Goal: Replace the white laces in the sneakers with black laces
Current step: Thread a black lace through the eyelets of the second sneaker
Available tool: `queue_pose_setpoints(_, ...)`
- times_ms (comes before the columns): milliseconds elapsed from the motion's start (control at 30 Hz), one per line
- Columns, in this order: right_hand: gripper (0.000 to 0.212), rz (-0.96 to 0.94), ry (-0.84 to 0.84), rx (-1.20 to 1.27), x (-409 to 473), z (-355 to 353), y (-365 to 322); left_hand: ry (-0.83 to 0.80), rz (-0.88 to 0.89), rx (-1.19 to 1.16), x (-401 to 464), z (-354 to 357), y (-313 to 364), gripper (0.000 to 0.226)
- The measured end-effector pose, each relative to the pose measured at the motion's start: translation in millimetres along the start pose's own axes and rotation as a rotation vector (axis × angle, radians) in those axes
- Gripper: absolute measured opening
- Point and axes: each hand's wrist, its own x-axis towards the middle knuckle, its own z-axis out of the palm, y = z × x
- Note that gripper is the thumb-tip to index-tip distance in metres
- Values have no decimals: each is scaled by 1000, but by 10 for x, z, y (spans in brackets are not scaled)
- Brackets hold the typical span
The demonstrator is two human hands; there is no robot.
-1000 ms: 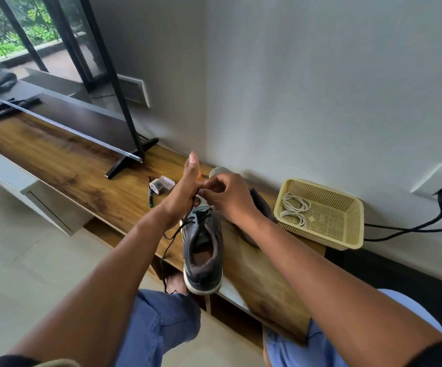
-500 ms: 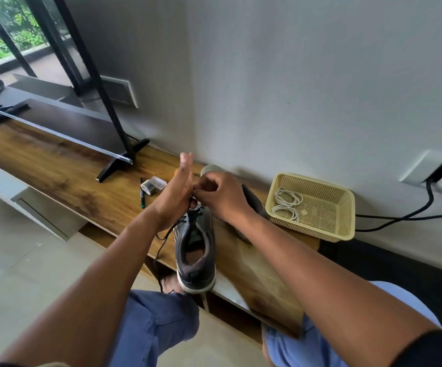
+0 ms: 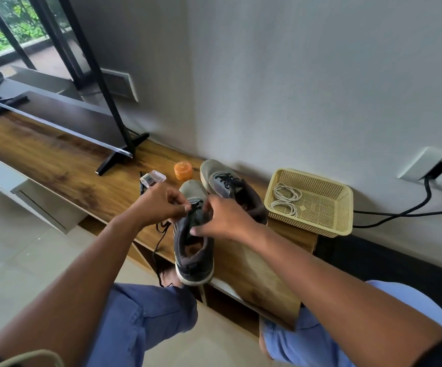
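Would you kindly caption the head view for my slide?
Both hands, left and right, thread a black lace into the near sneaker.

I am sitting before a long wooden TV unit [image 3: 56, 165] against a grey wall [image 3: 294, 75]; daylight is coming through the window [image 3: 5, 25] onto pale floor tiles [image 3: 16, 260].

A: The long brown wooden shelf [image 3: 64, 165] looks smooth, grained, faintly shiny

B: And the cream perforated plastic basket [image 3: 320, 218]?

A: Matt plastic, holding 2 coils of white cord laces [image 3: 284, 198]. The dark grey mesh-cloth sneaker [image 3: 193, 250] looks dull, its rubber sole worn; the pale floor tiles [image 3: 16, 260] are glossy
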Motion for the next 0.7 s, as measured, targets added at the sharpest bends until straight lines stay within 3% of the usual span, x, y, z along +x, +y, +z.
queue_pose_setpoints(100,52,-97,135,-106,-54,198,53,-32,-20,6,-40,25,-25,5)
queue_pose_setpoints(267,22,-116,274,-5,-41,311,76,-26,-18,16,-110,45,-50,6)
queue_pose_setpoints(433,17,105,226,231,24,267,109,-3,8,50,-116,144,34,5)
queue_pose_setpoints(567,24,339,164,563,54,254,151,-4,-2,59,-104,204,73,9)
queue_pose_setpoints(700,31,432,140,791,51,226,148,12,-10,21,-87,235,66,7)
